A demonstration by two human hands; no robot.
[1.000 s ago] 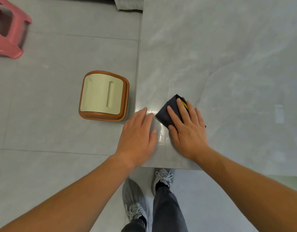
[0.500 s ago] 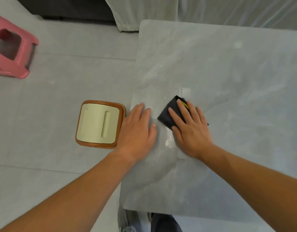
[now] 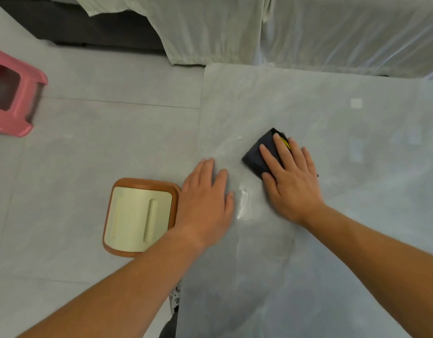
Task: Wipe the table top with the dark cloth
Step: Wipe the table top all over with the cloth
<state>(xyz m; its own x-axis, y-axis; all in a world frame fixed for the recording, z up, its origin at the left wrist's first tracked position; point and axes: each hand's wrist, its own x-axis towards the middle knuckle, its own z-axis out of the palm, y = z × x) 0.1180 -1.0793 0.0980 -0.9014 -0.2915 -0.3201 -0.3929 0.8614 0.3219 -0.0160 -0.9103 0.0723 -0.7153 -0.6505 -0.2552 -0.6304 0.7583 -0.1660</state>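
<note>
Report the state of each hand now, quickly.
Left hand: open, flat on the table top, holding nothing.
Right hand: open, straight fingers pressing the dark cloth onto the table top.

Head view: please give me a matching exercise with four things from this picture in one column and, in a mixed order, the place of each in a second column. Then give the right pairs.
Things
1. dark cloth
2. left hand
3. pink stool
4. cream stool

Places
a. on the floor, at the far left of the view
b. flat on the table, near its left edge
c. under the fingers of the right hand
d. on the floor, close beside the table's left edge

Pairs: 1-c, 2-b, 3-a, 4-d.
</note>
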